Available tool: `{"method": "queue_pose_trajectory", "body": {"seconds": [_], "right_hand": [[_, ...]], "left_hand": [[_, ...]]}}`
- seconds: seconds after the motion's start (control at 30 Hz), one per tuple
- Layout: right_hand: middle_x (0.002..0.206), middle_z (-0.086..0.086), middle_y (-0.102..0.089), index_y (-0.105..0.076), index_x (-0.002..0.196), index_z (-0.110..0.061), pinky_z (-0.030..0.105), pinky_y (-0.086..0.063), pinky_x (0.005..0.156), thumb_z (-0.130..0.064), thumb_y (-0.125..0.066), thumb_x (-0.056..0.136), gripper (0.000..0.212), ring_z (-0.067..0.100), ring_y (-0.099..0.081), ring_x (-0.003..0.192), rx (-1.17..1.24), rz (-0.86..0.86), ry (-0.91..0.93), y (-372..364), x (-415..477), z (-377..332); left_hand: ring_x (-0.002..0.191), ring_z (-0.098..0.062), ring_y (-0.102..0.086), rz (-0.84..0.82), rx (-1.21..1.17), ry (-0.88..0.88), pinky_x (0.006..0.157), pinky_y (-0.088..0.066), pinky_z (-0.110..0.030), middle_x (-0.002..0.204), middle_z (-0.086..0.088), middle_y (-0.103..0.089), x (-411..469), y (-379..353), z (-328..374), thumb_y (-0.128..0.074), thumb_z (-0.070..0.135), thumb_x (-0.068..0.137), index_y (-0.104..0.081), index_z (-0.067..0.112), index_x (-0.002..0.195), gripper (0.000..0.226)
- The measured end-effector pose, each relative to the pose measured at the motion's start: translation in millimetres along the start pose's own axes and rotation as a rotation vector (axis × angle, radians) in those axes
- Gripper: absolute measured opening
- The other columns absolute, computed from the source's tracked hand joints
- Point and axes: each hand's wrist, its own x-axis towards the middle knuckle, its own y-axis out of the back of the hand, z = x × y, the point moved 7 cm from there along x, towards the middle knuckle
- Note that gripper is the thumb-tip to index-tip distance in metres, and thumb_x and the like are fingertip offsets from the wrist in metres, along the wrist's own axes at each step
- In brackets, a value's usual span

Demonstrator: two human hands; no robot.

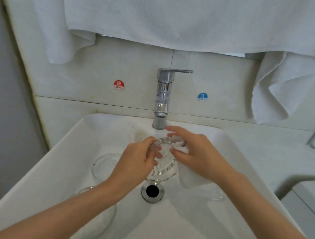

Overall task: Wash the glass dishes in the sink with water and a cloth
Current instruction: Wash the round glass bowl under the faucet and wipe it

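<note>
Left hand (135,161) grips dish (165,167), right hand (196,153) cloth (181,147).

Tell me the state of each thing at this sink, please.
Ribbed glass dish, tilted, held above the drain.
Left hand, gripping the dish.
Right hand, pinching white cloth against the dish.
Drain, unplugged.
Faucet lever, turned sideways; flow unclear.
Glass bowl, resting in sink, untouched.

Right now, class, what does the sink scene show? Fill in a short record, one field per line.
left hand: grips the dish
right hand: holds the cloth against the dish
second dish: lies in the sink, left of the hands
tap: behind the hands; flow cannot be told
stickers: HOT sticker left of the tap, COLD sticker right of it
</note>
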Motion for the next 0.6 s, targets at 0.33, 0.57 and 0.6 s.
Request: {"method": "queue_pose_trajectory", "body": {"seconds": [0.33, 0.57, 0.6], "right_hand": [[0.088, -0.002, -0.063, -0.048, 0.079, -0.020, 0.025, -0.046, 0.066, -0.047, -0.072, 0.071, 0.037, 0.009, -0.058, 0.073, 0.456, 0.409, -0.492, 29, -9, 39], [0.062, 0.005, -0.047, -0.056, 0.067, -0.003, 0.028, -0.036, 0.059, -0.046, -0.059, 0.085, 0.046, 0.014, -0.042, 0.058, 0.416, 0.159, -0.542, 11, -4, 36], [0.066, 0.009, -0.051, -0.059, 0.076, 0.003, 0.029, -0.039, 0.060, -0.048, -0.055, 0.086, 0.052, 0.017, -0.047, 0.060, 0.368, 0.105, -0.549, 9, -2, 35]], "left_hand": [[0.061, -0.013, -0.056, 0.075, 0.363, -0.480, 0.048, -0.044, -0.025, 0.065, 0.005, -0.065, -9, -3, 24, -0.037, 0.025, 0.084, -0.046, 0.027, 0.096, 0.015], [0.071, -0.016, -0.068, -0.027, 0.195, -0.251, 0.063, -0.053, -0.031, 0.076, 0.003, -0.071, -8, -13, 11, -0.045, 0.017, 0.087, -0.062, 0.014, 0.098, 0.021], [0.071, -0.013, -0.068, -0.048, 0.162, -0.209, 0.062, -0.052, -0.026, 0.076, 0.005, -0.071, -7, -16, 7, -0.047, 0.011, 0.089, -0.063, 0.010, 0.098, 0.018]]}}
